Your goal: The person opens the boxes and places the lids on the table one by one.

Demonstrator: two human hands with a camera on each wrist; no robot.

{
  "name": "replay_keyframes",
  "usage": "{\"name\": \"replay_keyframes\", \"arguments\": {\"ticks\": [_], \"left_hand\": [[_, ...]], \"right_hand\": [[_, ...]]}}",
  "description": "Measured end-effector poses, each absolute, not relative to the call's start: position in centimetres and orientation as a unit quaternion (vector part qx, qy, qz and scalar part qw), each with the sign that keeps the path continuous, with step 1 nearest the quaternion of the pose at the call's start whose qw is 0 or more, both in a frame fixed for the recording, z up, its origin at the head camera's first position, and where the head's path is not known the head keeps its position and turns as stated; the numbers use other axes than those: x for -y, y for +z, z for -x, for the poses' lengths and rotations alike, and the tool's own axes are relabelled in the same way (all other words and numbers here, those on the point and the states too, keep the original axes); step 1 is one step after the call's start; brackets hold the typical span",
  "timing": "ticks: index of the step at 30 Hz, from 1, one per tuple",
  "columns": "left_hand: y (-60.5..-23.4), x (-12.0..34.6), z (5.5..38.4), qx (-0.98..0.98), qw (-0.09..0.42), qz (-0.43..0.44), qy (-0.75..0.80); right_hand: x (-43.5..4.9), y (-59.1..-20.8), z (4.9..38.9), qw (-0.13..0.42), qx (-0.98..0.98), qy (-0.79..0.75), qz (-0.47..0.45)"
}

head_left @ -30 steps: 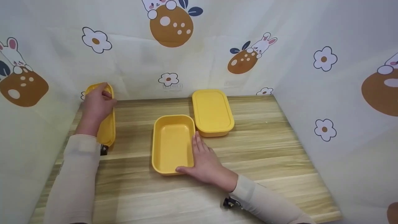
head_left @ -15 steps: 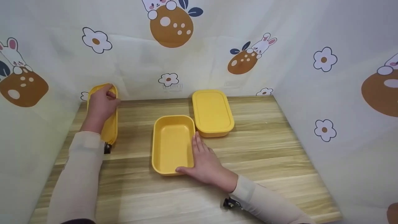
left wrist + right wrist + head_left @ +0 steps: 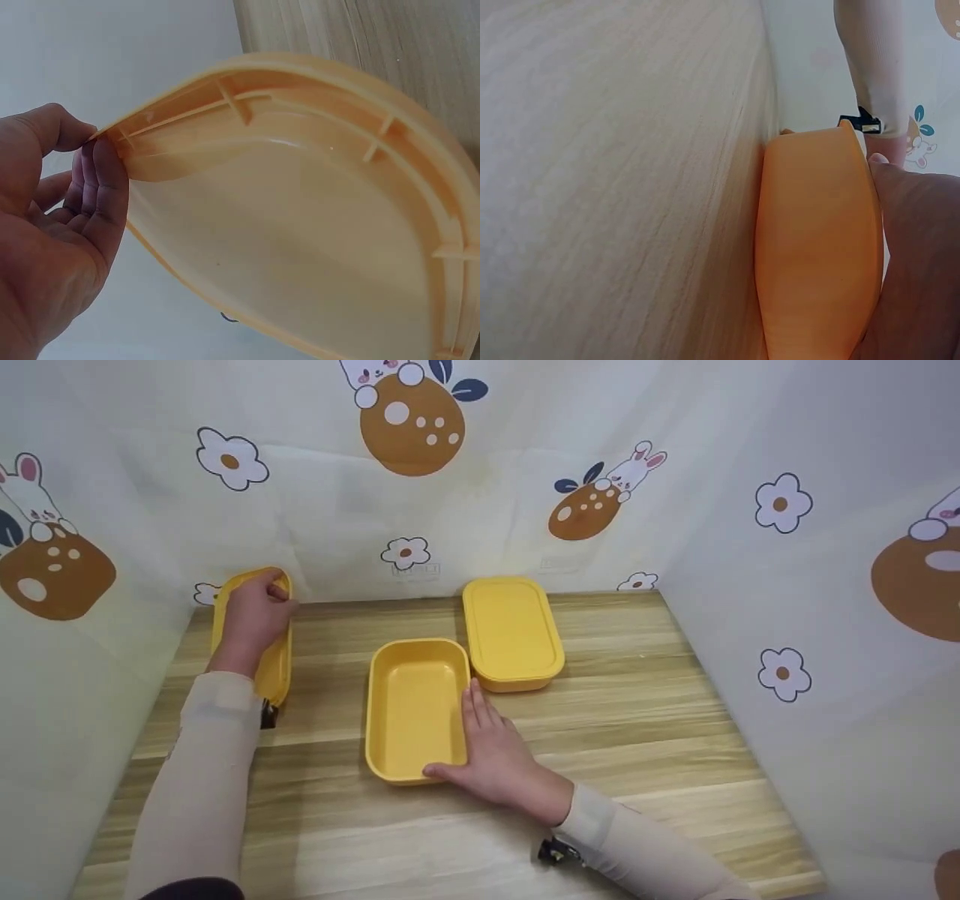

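Note:
At the far left of the head view, my left hand (image 3: 259, 615) pinches the edge of a yellow lid (image 3: 279, 671), which stands tilted up by the back wall. In the left wrist view the lid's ribbed underside (image 3: 292, 217) shows, with thumb and fingers gripping its edge. My right hand (image 3: 499, 754) lies at the near right corner of an uncovered yellow lunch box (image 3: 416, 720). Its fingers stretch straight along the box's right side and the thumb rests at the near rim. The right wrist view shows the box's outer wall (image 3: 817, 240) upright on the table.
Behind and to the right of the uncovered box sits a second yellow box with its lid on (image 3: 514, 630), close beside it. The wood-grain table (image 3: 637, 720) is bordered by pale cloth walls (image 3: 315, 510) printed with rabbits and flowers at the back and sides.
My left hand and the lid have shifted slightly to the right, with the lid's top edge a little lower. The right hand and both boxes have stayed in place.

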State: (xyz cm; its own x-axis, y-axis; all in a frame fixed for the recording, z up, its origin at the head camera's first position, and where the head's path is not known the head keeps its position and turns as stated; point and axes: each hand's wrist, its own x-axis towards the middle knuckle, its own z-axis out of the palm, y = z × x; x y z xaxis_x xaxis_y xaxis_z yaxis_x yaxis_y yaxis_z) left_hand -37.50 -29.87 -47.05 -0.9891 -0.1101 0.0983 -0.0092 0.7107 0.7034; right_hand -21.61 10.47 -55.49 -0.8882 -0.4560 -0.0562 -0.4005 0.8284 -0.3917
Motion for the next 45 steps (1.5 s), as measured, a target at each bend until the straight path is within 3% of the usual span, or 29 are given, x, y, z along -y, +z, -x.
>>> {"name": "replay_keyframes", "arguments": {"ticks": [39, 45], "left_hand": [[-50.9, 29.5, 39.4, 0.940, 0.035, -0.041, -0.337], [-51.7, 29.6, 39.7, 0.939, 0.009, -0.069, -0.336]], "right_hand": [[-10.4, -55.5, 21.6, 0.079, -0.954, -0.188, 0.221], [-10.4, -55.4, 21.5, 0.084, -0.954, -0.190, 0.217]]}}
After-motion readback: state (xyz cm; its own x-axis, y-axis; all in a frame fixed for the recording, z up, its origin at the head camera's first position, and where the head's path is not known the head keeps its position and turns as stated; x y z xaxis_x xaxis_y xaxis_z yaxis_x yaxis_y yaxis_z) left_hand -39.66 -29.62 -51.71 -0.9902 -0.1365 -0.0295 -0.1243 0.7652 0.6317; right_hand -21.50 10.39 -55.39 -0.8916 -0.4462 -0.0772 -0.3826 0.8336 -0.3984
